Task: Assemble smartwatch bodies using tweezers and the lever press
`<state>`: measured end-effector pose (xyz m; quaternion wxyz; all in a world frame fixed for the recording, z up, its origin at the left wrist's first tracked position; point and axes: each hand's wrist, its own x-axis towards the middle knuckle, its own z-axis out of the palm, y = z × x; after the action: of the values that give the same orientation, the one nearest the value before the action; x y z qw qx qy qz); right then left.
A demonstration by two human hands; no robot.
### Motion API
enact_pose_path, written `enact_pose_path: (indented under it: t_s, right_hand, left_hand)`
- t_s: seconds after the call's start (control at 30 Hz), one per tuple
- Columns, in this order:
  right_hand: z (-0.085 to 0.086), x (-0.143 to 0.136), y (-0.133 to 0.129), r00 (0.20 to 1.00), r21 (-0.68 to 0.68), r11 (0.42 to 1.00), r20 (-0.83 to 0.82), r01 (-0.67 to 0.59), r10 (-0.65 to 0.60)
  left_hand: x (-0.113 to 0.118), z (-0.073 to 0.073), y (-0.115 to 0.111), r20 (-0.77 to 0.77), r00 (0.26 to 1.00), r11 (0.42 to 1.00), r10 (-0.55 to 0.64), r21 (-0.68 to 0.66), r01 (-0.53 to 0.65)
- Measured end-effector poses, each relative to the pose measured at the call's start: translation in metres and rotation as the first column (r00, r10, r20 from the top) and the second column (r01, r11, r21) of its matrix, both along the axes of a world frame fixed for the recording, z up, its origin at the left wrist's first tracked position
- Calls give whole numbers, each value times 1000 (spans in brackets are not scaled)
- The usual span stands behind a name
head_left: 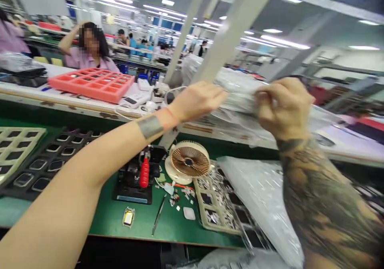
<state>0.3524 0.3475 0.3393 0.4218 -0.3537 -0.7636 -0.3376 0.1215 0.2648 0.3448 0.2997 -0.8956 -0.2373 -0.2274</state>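
Observation:
Both my arms reach forward over the green bench. My left hand (pixel 199 101) is closed, its fingertips at the near edge of a clear plastic bag (pixel 237 87) on the raised shelf. My right hand (pixel 285 107) pinches the other side of that bag, thumb against fingers. The bag is crumpled and stretches between the hands; its contents are blurred. Below lies another plastic bag (pixel 255 189), beside a cream tray (pixel 207 205) of small parts. A small cream fan (pixel 189 161) stands under my left hand.
A black clamp fixture with a red handle (pixel 144 173), tweezers (pixel 159 215) and a watch-sized part (pixel 129 217) are on the bench. A dark tray (pixel 39 165) lies left. A pink foam tray (pixel 90 86) sits on the shelf. A slanting post (pixel 234 29) rises near my hands; a person sits opposite.

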Motion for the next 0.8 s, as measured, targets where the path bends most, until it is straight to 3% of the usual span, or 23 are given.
enact_pose_path:
  t_s: [0.1,0.23,0.37,0.43,0.63,0.8]
  right_hand:
    - [6,30,-4,1000,-30,1000,24,0,1]
    - [27,22,2,999,-51,998,0,-38,38]
    - [43,21,1,997,-71,995,36,67,-65]
    - [38,22,1,996,-72,996,67,60,-55]
    - [-1,27,6,988,32,989,53,-145,143]
    - [6,44,1,970,-14,971,-39,-239,238]
  left_hand:
    - [-6,-12,16,101,990,996,-94,20,93]
    - [-43,-32,34,223,975,1000,4,14,-7]
    - [-49,-37,41,205,978,998,30,56,-43]
    - [-47,-35,43,210,977,996,23,84,-42]
    - [-38,-28,42,271,962,988,-16,152,-26]
    - [-28,-26,38,227,974,980,-22,200,-24]
